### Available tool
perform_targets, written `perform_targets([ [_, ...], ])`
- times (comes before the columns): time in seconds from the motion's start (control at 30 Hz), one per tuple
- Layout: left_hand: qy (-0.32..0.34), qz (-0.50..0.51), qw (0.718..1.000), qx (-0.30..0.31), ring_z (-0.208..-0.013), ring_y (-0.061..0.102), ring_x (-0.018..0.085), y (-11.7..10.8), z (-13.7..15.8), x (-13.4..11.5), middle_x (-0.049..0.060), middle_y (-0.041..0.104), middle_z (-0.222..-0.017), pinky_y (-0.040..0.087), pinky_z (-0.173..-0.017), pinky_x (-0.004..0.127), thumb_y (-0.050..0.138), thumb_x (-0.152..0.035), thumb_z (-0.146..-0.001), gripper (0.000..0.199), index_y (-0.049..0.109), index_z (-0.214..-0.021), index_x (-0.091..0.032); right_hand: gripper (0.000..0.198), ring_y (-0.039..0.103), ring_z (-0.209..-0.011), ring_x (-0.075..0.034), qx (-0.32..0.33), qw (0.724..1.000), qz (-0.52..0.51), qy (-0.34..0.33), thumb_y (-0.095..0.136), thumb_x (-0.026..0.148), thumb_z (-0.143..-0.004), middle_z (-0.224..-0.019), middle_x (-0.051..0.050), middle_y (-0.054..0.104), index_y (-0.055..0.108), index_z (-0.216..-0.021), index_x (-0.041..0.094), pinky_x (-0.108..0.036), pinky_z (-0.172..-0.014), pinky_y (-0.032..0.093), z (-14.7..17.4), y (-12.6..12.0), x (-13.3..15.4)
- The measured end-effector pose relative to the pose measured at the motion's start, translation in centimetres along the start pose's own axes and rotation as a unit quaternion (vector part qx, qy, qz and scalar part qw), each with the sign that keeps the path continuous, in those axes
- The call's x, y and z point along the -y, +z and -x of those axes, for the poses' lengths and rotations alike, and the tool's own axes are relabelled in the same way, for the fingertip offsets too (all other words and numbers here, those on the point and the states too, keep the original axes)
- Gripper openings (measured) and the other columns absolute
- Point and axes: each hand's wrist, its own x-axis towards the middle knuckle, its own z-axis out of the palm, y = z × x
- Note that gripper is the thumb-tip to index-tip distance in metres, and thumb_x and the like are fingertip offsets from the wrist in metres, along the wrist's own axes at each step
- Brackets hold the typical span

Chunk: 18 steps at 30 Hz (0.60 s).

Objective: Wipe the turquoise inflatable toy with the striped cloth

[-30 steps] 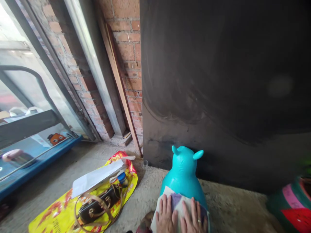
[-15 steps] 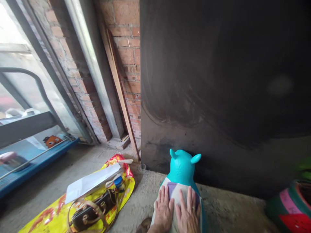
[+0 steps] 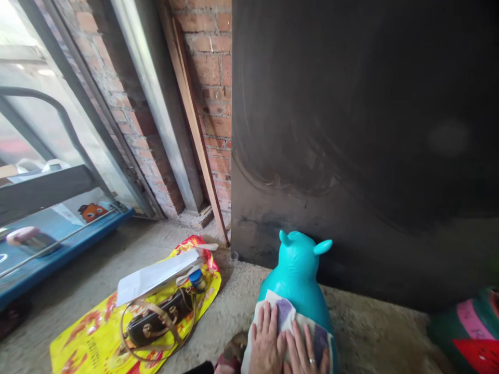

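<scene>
A turquoise inflatable animal toy (image 3: 299, 270) with two small ears stands on the concrete floor, facing a big dark panel. A white and purple cloth (image 3: 286, 317) lies draped over its back. My left hand (image 3: 267, 340) presses flat on the cloth, fingers together and stretched forward. My right hand (image 3: 306, 350), with a ring on one finger, lies flat on the cloth beside it, touching the left hand. Neither hand grips anything; both palms rest on the cloth at the bottom edge of the view.
A yellow printed bag (image 3: 97, 337) lies on the floor at left with a dark strapped handbag (image 3: 156, 322), white paper (image 3: 156, 278) and a blue-capped bottle (image 3: 197, 280) on it. A dark panel (image 3: 366, 145) stands behind the toy. A brick wall (image 3: 214, 67), blue platform (image 3: 42, 262) and colourful toy (image 3: 471, 332) surround.
Both hands slid back down the toy's back with the cloth, towards me, after sliding forward half a second ago. The view shifted slightly.
</scene>
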Motion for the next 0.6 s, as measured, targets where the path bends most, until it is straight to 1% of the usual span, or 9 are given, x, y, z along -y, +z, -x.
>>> perform_targets([
  [0.07, 0.003, 0.025, 1.0, -0.015, -0.15, 0.0, 0.023, -0.5, -1.7, -0.3, -0.002, 0.002, -0.161, 0.015, -0.121, 0.049, 0.026, -0.039, -0.091, 0.064, 0.013, -0.151, -0.022, 0.045, 0.0, -0.148, -0.026, 0.014, 0.999, -0.024, -0.031, 0.035, 0.038, -0.089, -0.14, -0.001, 0.051, 0.06, -0.126, 0.027, -0.07, -0.114, -0.004, -2.2, 0.2, -0.9],
  [0.17, 0.01, 0.071, 0.997, -0.036, -0.15, 0.0, 0.021, -1.1, -4.7, -0.5, -0.001, 0.003, -0.162, 0.012, -0.122, 0.046, 0.023, -0.042, -0.092, 0.065, 0.011, -0.152, -0.018, 0.05, -0.001, -0.149, -0.027, 0.027, 0.997, -0.048, -0.059, 0.041, 0.035, -0.086, -0.147, 0.0, 0.042, 0.051, -0.134, 0.026, -0.065, -0.115, -0.013, -5.7, 0.6, -1.8],
  [0.27, 0.011, 0.108, 0.993, -0.051, -0.15, 0.001, 0.02, -1.3, -7.3, -0.4, 0.001, 0.004, -0.163, 0.012, -0.123, 0.042, 0.021, -0.043, -0.093, 0.067, 0.011, -0.152, -0.015, 0.059, 0.0, -0.149, -0.027, 0.055, 0.996, -0.053, -0.052, 0.041, 0.03, -0.087, -0.153, 0.004, 0.031, 0.035, -0.145, 0.027, -0.064, -0.115, -0.015, -8.3, 1.0, -2.0],
  [0.33, 0.012, 0.128, 0.99, -0.06, -0.15, 0.002, 0.019, -1.4, -8.1, -0.3, 0.001, 0.005, -0.163, 0.012, -0.123, 0.04, 0.022, -0.043, -0.093, 0.067, 0.012, -0.152, -0.015, 0.062, 0.001, -0.149, -0.026, 0.068, 0.995, -0.058, -0.05, 0.039, 0.03, -0.088, -0.154, 0.006, 0.028, 0.027, -0.148, 0.029, -0.064, -0.115, -0.015, -9.2, 1.2, -2.0],
  [0.4, 0.01, 0.138, 0.988, -0.067, -0.15, 0.004, 0.018, -1.4, -8.1, -0.3, 0.0, 0.006, -0.163, 0.013, -0.123, 0.039, 0.023, -0.045, -0.093, 0.067, 0.012, -0.153, -0.017, 0.061, 0.002, -0.149, -0.023, 0.075, 0.994, -0.059, -0.044, 0.037, 0.03, -0.089, -0.154, 0.007, 0.028, 0.025, -0.148, 0.032, -0.062, -0.115, -0.016, -9.5, 1.2, -2.1],
  [0.47, -0.002, 0.137, 0.988, -0.068, -0.15, 0.005, 0.02, -1.2, -7.0, -0.2, 0.0, 0.008, -0.163, 0.015, -0.123, 0.042, 0.023, -0.046, -0.093, 0.067, 0.013, -0.153, -0.018, 0.057, 0.002, -0.149, -0.021, 0.065, 0.996, -0.056, -0.038, 0.038, 0.03, -0.089, -0.153, 0.008, 0.03, 0.031, -0.146, 0.034, -0.06, -0.116, -0.016, -8.9, 1.1, -2.1],
  [0.53, -0.019, 0.131, 0.989, -0.057, -0.15, 0.007, 0.022, -0.6, -5.2, 0.2, 0.002, 0.009, -0.163, 0.017, -0.121, 0.048, 0.022, -0.045, -0.093, 0.066, 0.014, -0.153, -0.018, 0.053, -0.001, -0.149, -0.021, 0.036, 0.997, -0.052, -0.044, 0.039, 0.033, -0.088, -0.15, 0.007, 0.036, 0.041, -0.14, 0.034, -0.061, -0.116, -0.015, -7.4, 0.9, -1.8],
  [0.6, -0.023, 0.109, 0.993, -0.047, -0.15, 0.007, 0.023, 0.2, -3.0, 1.0, 0.002, 0.008, -0.163, 0.017, -0.12, 0.051, 0.022, -0.042, -0.093, 0.064, 0.015, -0.152, -0.019, 0.048, -0.001, -0.148, -0.022, 0.006, 0.998, -0.049, -0.047, 0.039, 0.039, -0.088, -0.146, 0.002, 0.044, 0.051, -0.134, 0.032, -0.064, -0.115, -0.012, -4.8, 0.6, -1.0],
])
